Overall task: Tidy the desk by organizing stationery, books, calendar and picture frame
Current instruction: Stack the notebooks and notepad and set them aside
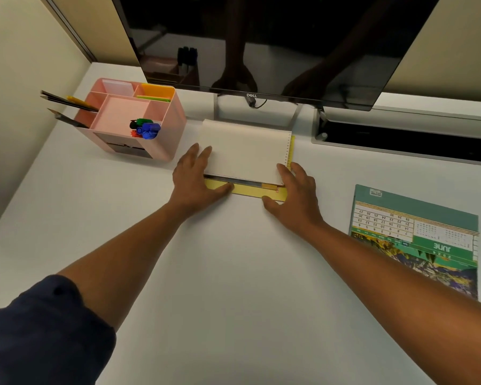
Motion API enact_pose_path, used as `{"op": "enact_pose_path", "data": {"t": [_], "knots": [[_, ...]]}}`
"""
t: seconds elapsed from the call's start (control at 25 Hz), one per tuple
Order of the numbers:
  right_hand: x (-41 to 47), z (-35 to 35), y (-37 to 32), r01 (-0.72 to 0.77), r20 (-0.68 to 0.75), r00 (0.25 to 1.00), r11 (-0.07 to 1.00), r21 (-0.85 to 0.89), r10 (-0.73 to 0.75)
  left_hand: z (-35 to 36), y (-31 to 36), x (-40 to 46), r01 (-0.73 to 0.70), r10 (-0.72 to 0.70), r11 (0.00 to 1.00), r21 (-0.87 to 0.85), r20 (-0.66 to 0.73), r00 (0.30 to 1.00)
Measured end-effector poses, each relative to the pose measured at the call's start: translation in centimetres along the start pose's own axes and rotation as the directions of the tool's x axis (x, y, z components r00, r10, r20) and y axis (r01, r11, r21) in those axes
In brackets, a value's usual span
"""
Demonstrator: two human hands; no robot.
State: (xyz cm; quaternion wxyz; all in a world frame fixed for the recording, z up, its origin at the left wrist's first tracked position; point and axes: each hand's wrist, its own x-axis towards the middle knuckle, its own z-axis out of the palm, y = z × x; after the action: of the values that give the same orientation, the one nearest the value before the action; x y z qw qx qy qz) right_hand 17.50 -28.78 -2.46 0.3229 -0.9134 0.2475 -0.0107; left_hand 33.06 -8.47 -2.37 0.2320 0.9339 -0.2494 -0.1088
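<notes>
both hands bracket a small stack of books in front of the monitor stand: the left hand lies flat with straight fingers along the stack's left edge, the right hand flat at its near right corner, neither curled round anything. to square the stack well, press both palms inward evenly and nudge the white top book over the yellow one (it juts out at the near and right edges). the stack's long axis runs roughly left to right, perforated edge facing right.

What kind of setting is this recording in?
Probably an office cubicle desk: a Dell monitor on a white desk, a pink stationery organizer, a June calendar lying flat, partition walls behind.
</notes>
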Motion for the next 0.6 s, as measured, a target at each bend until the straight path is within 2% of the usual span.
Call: {"op": "enact_pose_path", "data": {"t": [0.24, 0.6], "knots": [[0.62, 0.22, -0.42, -0.011, -0.015, 1.0, 1.0, -0.02, 0.011, 0.5, 0.08, 0.15, 0.002, -0.008, 0.997, -0.082, -0.068, 0.998], [0.75, 0.85, -0.61, -0.006, -0.098, 0.995, 1.0, -0.004, 0.005, 0.57, -0.06, 0.32, 0.032, -0.04, 0.99, -0.137, -0.059, 0.997]]}}
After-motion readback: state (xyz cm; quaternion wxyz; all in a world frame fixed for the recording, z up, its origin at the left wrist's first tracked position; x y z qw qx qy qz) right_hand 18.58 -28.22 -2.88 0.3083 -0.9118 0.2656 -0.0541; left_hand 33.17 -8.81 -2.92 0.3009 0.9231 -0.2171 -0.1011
